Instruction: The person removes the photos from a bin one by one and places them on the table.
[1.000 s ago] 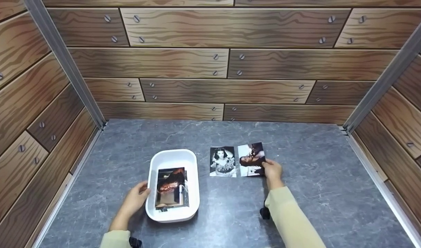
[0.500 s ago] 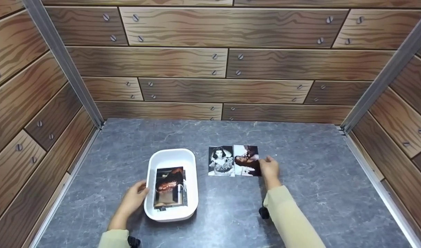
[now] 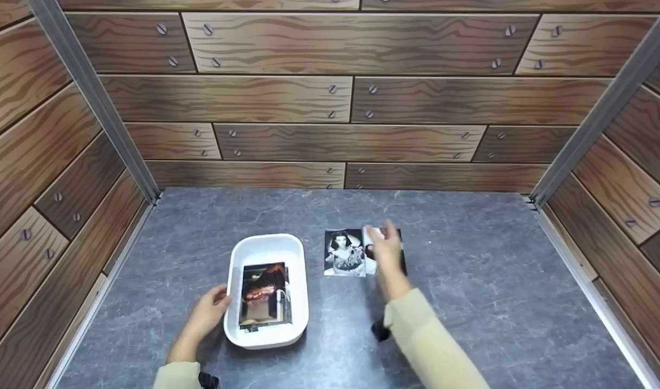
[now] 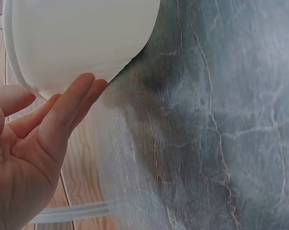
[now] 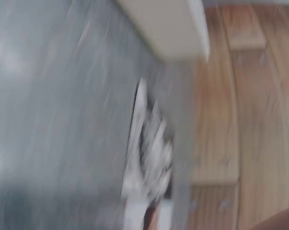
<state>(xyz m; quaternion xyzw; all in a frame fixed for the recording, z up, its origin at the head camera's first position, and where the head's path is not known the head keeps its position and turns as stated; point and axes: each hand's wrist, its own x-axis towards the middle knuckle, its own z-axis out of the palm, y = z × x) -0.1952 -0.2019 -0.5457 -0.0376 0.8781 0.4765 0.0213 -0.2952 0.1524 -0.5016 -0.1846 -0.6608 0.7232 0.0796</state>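
Observation:
In the head view a white plastic tub stands left of centre, holding a stack of photos. My left hand holds the tub's left side; in the left wrist view its thumb is at the rim and its fingertips lie against the outer wall. A black-and-white photo of a person in a gown lies on the tabletop. Beside it, edges close together, is a second photo, mostly hidden under my right hand. That hand is over it with fingers spread, nothing held, blurred by motion.
The grey marbled tabletop is bounded by wood-plank-patterned walls at the back and sides. Metal posts run up the corners. A black wrist strap part sits below the right sleeve.
My right hand slid the second photo left against the black-and-white one, let go of it and moved left over it with fingers extended. My left hand stays at the tub.

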